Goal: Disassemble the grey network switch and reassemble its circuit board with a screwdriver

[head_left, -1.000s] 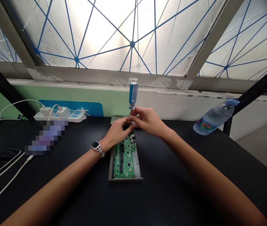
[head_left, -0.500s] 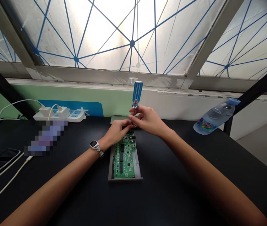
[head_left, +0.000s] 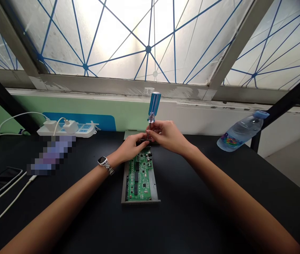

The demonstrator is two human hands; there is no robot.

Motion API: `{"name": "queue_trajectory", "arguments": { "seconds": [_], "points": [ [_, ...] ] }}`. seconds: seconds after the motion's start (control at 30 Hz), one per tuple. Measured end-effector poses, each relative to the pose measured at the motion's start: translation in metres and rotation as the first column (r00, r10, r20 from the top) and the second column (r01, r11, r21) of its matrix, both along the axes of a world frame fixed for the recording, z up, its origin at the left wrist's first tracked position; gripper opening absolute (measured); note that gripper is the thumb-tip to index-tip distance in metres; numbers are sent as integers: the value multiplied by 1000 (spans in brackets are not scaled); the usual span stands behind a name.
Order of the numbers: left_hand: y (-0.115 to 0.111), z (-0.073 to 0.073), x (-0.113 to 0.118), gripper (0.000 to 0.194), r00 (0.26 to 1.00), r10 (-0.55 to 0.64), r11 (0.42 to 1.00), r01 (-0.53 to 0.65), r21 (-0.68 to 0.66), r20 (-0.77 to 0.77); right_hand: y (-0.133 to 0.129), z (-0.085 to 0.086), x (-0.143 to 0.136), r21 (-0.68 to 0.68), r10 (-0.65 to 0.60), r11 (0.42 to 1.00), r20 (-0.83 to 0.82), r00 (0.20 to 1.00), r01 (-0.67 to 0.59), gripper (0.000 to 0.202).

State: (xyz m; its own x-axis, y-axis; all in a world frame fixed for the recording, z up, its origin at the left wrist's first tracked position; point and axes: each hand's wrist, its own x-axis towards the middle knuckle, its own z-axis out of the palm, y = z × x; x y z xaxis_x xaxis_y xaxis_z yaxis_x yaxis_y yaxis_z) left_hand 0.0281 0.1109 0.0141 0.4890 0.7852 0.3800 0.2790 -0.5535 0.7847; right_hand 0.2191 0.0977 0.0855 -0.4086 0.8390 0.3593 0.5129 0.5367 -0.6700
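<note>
A screwdriver point(head_left: 154, 104) with a clear blue handle stands nearly upright, its tip down at the far end of a green circuit board point(head_left: 140, 176) in a grey metal tray point(head_left: 154, 188). The fingers of my right hand point(head_left: 168, 134) are closed round its metal shaft, below the handle. My left hand point(head_left: 132, 146), with a watch point(head_left: 102, 161) on the wrist, lies over the far part of the board. Its thumb and fingers pinch together by the screwdriver tip; what they hold there is too small to make out.
A white power strip point(head_left: 86, 129) with plugs and cables lies at the back left, before it a blurred-out object point(head_left: 52, 155). A water bottle point(head_left: 241, 132) leans against a black frame bar point(head_left: 287, 100) at the right. Windows rise behind the black table point(head_left: 187, 218).
My right hand and the screwdriver have dipped very slightly. My left hand and wrist have shifted a little to the left. The board stays where it was.
</note>
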Motion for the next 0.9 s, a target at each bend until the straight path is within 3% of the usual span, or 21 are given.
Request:
{"name": "queue_trajectory", "arguments": {
  "seconds": [0.13, 0.27, 0.5, 0.6, 0.77, 0.9],
  "points": [
    [2, -2, -2, 29, 996, -91, 995, 92, -38, 16, 0, 0, 1, -16, 5, 1000, 51, 999, -4, 10],
    [3, -4, 0, 29, 994, -98, 994, 100, -41, 44, -1, -1, -1, -16, 20, 1000, 81, 996, -19, 14],
    [0, -7, 2, 25, 997, 40, 999, -39, -22, 71, -3, -3, -6, 26, -5, 1000, 126, 992, 2, 19],
    [-3, -6, 4, 24, 991, 88, 995, -84, -47, 96, -1, -5, -6, 52, -18, 999, 66, 998, 14, 24],
    [-7, -4, 8, 24, 978, 174, 983, -165, -76, 118, 2, -7, -5, -1, -34, 999, -84, 996, 34, 12],
    [-6, -5, 8, 28, 974, 202, 979, -198, -49, 100, 0, -5, -6, -16, 10, 1000, -107, 994, -12, 13]
  ]
}}
